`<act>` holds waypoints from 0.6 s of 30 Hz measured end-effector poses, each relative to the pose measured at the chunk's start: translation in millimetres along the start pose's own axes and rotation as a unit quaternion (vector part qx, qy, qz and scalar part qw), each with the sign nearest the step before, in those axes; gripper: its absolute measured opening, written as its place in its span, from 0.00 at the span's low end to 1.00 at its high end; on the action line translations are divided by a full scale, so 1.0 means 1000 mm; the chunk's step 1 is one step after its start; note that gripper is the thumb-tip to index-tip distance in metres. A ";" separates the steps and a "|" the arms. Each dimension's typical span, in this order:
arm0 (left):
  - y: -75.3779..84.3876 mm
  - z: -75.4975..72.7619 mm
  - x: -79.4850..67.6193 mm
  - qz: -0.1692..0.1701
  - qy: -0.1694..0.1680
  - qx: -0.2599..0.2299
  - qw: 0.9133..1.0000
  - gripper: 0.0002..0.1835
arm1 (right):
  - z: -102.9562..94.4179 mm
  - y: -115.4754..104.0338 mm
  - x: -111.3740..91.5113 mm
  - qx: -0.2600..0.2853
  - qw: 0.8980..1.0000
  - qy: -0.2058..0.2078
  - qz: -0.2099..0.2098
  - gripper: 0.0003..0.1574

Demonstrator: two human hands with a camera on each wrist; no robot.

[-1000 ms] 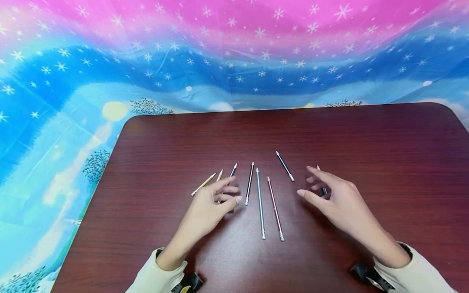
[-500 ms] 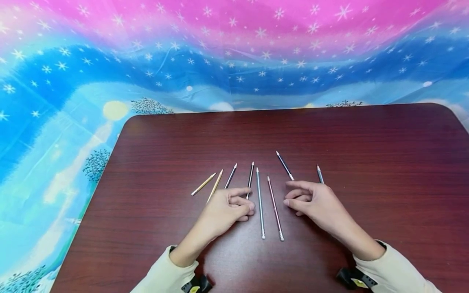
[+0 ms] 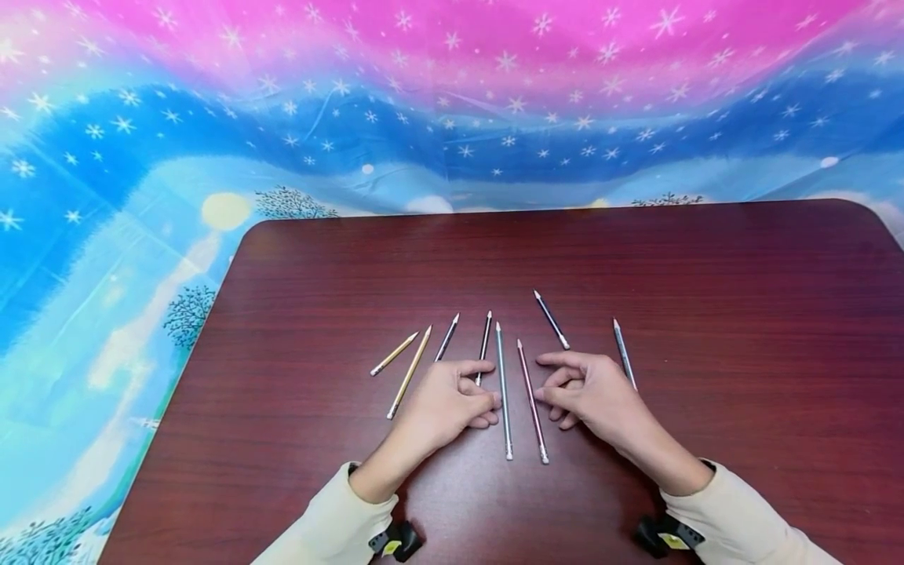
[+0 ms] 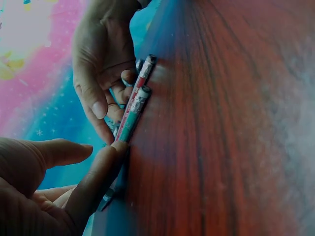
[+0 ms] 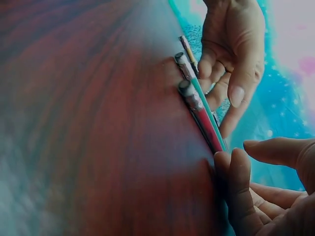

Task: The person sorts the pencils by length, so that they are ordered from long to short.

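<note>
Between my hands lie a teal pencil (image 3: 503, 392) and a red pencil (image 3: 532, 404), side by side on the table, tips away from me. My left hand (image 3: 448, 402) is just left of the teal pencil, its fingertips right at the shaft. A black pencil (image 3: 485, 333) is partly covered by that hand. My right hand (image 3: 599, 399) has its fingertips beside the red pencil. Both hands have loosely bent fingers, thumbs apart from the fingers, with nothing gripped. In the right wrist view, fingers (image 5: 240, 172) come close to the red pencil (image 5: 209, 127).
Left of the hands lie a short yellow pencil (image 3: 393, 355), a longer yellow pencil (image 3: 410, 373) and another black pencil (image 3: 446, 337). A dark blue pencil (image 3: 552, 320) and a grey-blue pencil (image 3: 625, 353) lie to the right. Behind the brown table (image 3: 636, 259) hangs a snowflake-patterned cloth (image 3: 452, 102).
Both hands have moved inward, the left one rightward to the teal pencil and the right one leftward to the red pencil. The pencils stay where they were.
</note>
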State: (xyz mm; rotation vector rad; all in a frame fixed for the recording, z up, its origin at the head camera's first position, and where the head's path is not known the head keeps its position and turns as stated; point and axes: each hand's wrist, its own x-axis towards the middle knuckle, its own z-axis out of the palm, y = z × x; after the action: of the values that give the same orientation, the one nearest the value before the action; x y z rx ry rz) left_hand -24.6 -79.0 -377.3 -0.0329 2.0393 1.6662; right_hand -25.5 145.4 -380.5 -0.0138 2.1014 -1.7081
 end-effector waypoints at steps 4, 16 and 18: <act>0.002 0.003 0.002 -0.002 0.008 0.009 1.000 0.25 | 0.004 0.000 0.002 -0.015 1.000 0.009 -0.004 0.34; 0.007 0.015 0.006 0.015 0.060 0.107 0.992 0.18 | 0.010 0.001 0.005 -0.129 0.990 0.055 -0.012 0.24; 0.009 0.016 0.007 0.018 0.066 0.126 0.990 0.18 | 0.012 0.001 0.004 -0.147 0.987 0.061 -0.023 0.22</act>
State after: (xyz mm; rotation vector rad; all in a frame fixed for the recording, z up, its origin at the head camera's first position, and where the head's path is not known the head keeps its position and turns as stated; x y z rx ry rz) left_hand -27.6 -59.9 -373.9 -0.0188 2.3499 1.4479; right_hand -25.3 133.4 -384.6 -0.0469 2.4448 -1.4424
